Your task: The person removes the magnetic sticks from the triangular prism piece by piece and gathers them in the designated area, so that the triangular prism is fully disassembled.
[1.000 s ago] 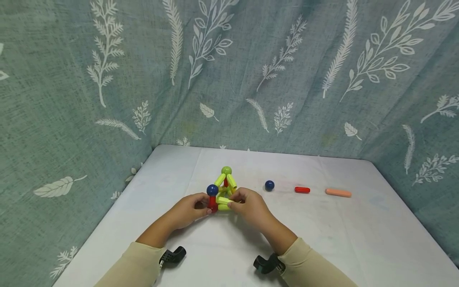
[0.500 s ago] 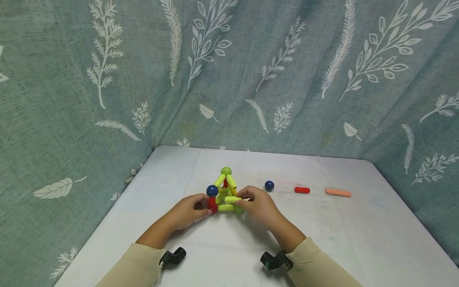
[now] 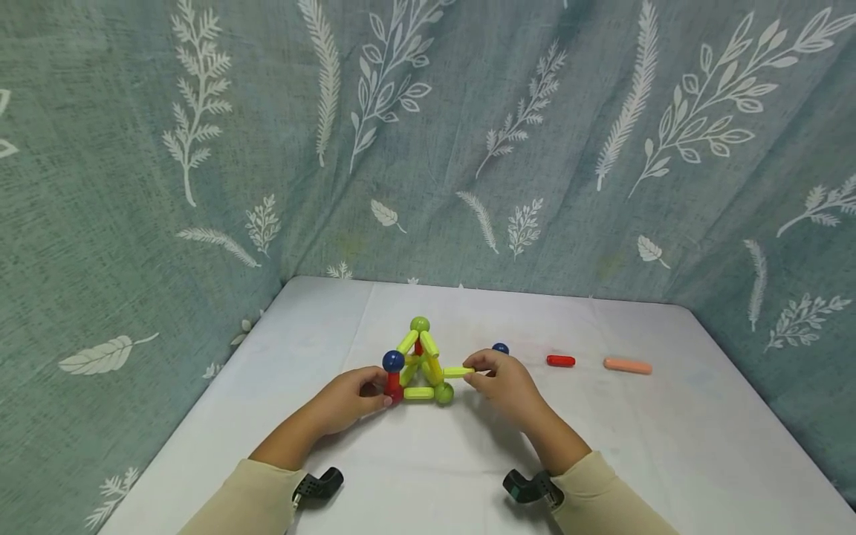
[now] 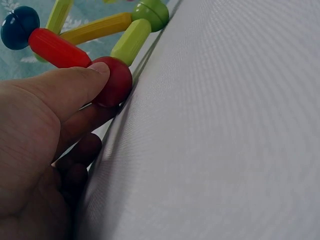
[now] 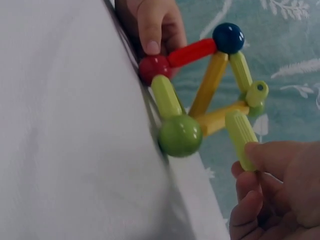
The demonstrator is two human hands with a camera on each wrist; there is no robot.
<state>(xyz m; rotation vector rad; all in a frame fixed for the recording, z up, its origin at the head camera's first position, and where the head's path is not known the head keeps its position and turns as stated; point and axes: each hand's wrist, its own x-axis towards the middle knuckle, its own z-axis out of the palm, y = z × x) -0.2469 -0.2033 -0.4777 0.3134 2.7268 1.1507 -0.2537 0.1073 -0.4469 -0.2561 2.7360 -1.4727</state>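
Note:
A frame of magnetic rods and balls stands on the white table. My left hand point(image 3: 354, 397) pinches the red ball point(image 4: 116, 82) at its lower left corner; a red rod point(image 4: 56, 47) rises from that ball to a dark blue ball point(image 3: 393, 361). Between the thumb and fingers of my right hand point(image 3: 504, 386) is a yellow-green rod point(image 5: 241, 140), held right of the frame. In the right wrist view it looks apart from the green ball point(image 5: 181, 135) at the near corner. Another green ball point(image 3: 420, 324) tops the frame, and yellow rods point(image 5: 209, 85) brace it.
A second blue ball point(image 3: 500, 348) lies partly hidden behind the right hand. Farther right on the table point(image 3: 669, 446) lie a short red rod point(image 3: 560, 361) and a longer orange rod point(image 3: 627, 365). A patterned curtain point(image 3: 428, 148) hangs behind and beside the table.
My right hand has moved right, carrying the yellow-green rod out from in front of the frame. The near green ball has come into view. My left hand stays on the red ball.

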